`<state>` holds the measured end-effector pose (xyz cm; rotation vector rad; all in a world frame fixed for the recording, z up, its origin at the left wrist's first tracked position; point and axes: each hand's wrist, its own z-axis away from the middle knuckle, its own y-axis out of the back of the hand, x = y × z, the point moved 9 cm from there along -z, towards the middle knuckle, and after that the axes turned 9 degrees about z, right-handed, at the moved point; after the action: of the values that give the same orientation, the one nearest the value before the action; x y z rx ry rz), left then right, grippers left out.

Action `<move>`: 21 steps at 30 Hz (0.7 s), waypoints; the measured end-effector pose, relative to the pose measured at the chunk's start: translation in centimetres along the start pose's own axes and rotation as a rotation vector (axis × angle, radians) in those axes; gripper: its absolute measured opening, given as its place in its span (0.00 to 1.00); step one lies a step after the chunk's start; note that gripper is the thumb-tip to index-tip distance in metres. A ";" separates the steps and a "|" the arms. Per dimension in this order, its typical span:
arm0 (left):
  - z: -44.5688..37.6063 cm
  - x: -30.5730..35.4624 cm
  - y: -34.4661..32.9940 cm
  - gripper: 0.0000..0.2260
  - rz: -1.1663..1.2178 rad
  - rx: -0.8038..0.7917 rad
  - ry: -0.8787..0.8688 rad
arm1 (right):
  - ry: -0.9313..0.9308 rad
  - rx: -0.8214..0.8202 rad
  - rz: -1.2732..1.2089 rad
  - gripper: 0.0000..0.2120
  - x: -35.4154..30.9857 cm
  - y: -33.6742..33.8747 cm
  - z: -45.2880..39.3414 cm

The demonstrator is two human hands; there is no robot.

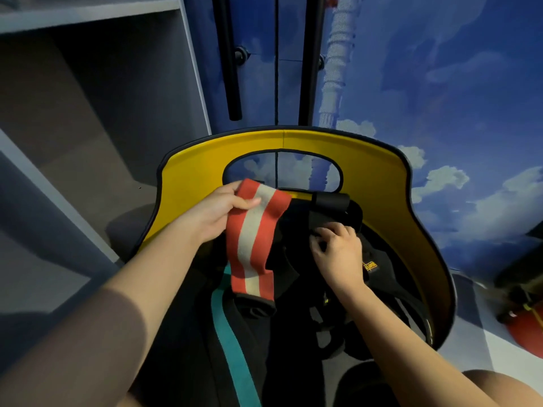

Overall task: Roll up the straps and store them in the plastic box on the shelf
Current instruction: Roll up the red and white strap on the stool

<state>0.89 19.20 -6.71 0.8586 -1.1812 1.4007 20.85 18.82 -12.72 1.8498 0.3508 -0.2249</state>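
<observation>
Dim indoor light, deep shadow over the seat, wide-angle bending at edges, soft compression blur

Left hand (pixel 217 210) raised, pinching top end of red-and-white striped strap (pixel 252 239); strap hanging down, black end tab at bottom. Right hand (pixel 338 251) lower, fingers curled into black straps (pixel 296 251) piled on yellow-rimmed chair (pixel 382 183). Rolled black strap (pixel 330 200) lying just beyond right hand, near chair back. Teal strap (pixel 232 342) running down below striped one. Grey shelf unit (pixel 97 13) at left. Blue cloud-print wall (pixel 440 83) behind chair. Red object (pixel 526 327) at right edge, partly cut off.
</observation>
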 end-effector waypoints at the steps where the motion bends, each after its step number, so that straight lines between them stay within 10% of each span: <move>1: 0.3 -0.2 0.0 0.11 0.008 -0.001 -0.003 | -0.028 0.023 -0.214 0.14 -0.8 0.4 0.0; 5: 1.9 -2.2 -1.0 0.12 -0.022 -0.132 0.058 | -0.501 -0.585 -1.196 0.32 -4.5 -4.4 1.5; 8: 3.1 -4.5 -1.5 0.15 -0.101 -0.254 0.183 | -0.589 -0.678 -1.644 0.36 -5.9 -4.3 1.5; 12: 4.3 -7.6 -1.4 0.16 -0.273 -0.349 0.345 | -0.553 -0.556 -1.640 0.21 -5.1 -3.3 0.9; 18: 4.1 -8.9 -0.7 0.39 -0.156 -0.224 0.447 | -0.507 -0.563 -1.486 0.27 -5.4 -3.4 1.2; 21: 3.1 -8.8 -1.6 0.35 0.064 -0.117 0.415 | -0.489 -0.580 -1.319 0.28 -5.8 -3.8 1.4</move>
<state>3.67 13.81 -13.95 0.4226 -0.9640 1.4592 14.17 17.83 -14.62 0.7156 1.1071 -1.2819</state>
